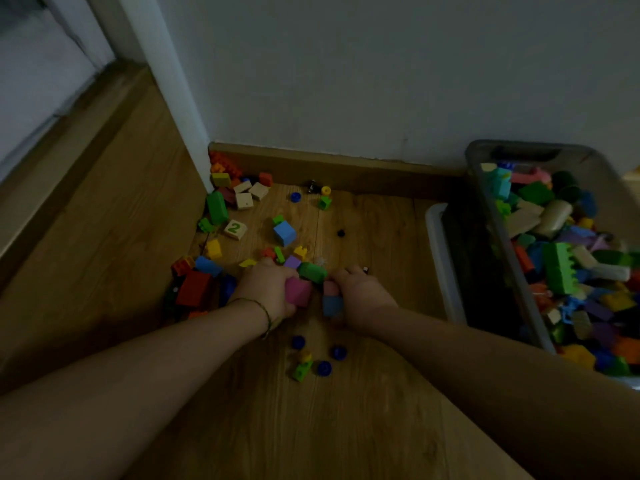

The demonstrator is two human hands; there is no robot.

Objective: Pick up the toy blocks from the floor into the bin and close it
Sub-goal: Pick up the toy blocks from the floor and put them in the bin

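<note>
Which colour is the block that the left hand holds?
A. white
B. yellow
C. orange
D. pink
D: the left hand grips a pink block, while the right hand holds a blue block.

Left hand [273, 289] grips pink block [297, 293]; right hand [360, 299] grips blue block [332, 305].
</note>
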